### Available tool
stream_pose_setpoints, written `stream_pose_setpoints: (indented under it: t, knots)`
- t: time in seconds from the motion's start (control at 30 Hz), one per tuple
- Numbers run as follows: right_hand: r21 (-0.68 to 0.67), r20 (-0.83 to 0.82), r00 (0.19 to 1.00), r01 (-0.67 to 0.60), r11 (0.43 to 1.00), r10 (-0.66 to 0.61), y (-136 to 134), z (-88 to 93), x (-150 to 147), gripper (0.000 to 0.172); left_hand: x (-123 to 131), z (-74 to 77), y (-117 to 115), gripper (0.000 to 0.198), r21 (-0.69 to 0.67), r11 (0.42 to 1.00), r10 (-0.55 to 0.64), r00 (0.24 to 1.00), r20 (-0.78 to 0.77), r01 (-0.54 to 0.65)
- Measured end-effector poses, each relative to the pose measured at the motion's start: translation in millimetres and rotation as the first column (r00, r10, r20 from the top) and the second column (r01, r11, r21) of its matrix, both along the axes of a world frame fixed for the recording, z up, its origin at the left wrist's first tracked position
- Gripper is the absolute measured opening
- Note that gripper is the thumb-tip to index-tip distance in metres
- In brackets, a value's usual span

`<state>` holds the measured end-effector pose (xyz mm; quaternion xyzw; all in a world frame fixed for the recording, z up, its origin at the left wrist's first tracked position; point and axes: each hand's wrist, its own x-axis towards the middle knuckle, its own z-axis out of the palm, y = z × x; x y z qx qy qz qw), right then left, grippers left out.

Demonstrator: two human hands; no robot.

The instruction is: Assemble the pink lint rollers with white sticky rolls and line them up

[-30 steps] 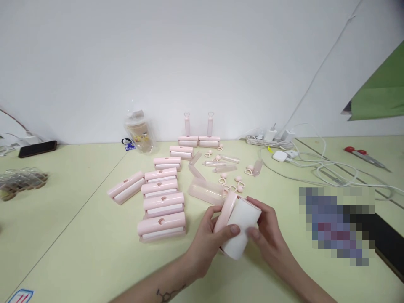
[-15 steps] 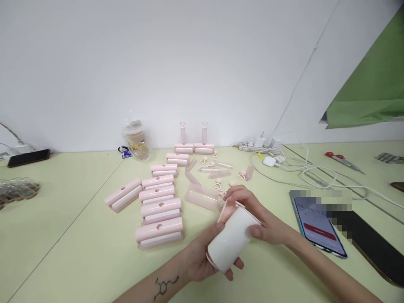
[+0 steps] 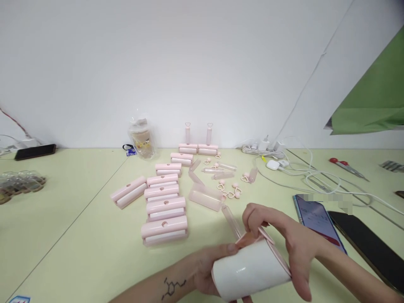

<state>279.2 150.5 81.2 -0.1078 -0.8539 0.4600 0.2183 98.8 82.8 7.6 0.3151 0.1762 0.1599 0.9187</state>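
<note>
Near the front of the table I hold a lint roller (image 3: 251,269), a thick white roll with a pink cover behind it. My left hand (image 3: 210,267) is wrapped round its left end from below, thumb on the pink cover's edge. At the right end, my right hand (image 3: 284,235) grips the pink cover, fingers bent over its upper edge and thumb by the roll's rim. A clear pink handle tube (image 3: 232,221) lies just behind the roller. To the left stand several finished-looking pink rollers (image 3: 164,227) with white rolls in a column.
Heart-ringed end caps (image 3: 235,189), a wide clear pink cover (image 3: 205,197) and slim tubes lie mid-table. Two rollers with upright handles (image 3: 208,136) stand by the wall. Right are phones (image 3: 318,221), cables, a power strip (image 3: 261,149) and scissors (image 3: 347,168); a bagged cup (image 3: 142,141) stands back left.
The lint roller has turned from a steep slant to nearly level and come closer. My right hand has shifted to its right end. The view has moved slightly, revealing the tube behind.
</note>
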Motion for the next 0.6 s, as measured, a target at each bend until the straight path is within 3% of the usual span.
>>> stream_pose_setpoints:
  t: [0.17,0.27,0.37,0.43,0.5,0.6]
  knots:
    - [-0.061,0.06,0.998,0.04,0.997,-0.037,-1,-1.0,0,0.069,0,-6.3,5,0.076,0.017,1.0,-0.019,1.0,0.008,0.019]
    - [-0.074,0.176,0.983,0.07,0.995,-0.056,-1,2.3,1,0.057,-2,-14.5,12,0.08,0.019,1.0,-0.006,0.999,0.043,0.005]
    - [-0.188,0.282,0.959,0.058,0.98,-0.003,-5,2.2,2,0.044,-3,-18.1,19,0.078,0.07,0.998,0.002,0.996,0.084,-0.008]
    - [-0.233,0.271,0.962,0.031,0.972,0.034,-10,-0.8,3,0.044,-4,-17.3,22,0.076,0.121,0.993,-0.031,0.995,0.092,0.02]
    - [-0.195,0.216,0.976,0.021,0.981,0.022,-15,-4.2,5,0.044,-3,-14.9,23,0.077,0.16,0.987,-0.04,0.995,0.091,0.025]
    - [-0.094,0.173,0.983,0.072,0.993,-0.054,-20,-7.4,10,0.042,-6,-8.1,23,0.072,0.264,0.952,0.153,0.988,0.027,-0.154]
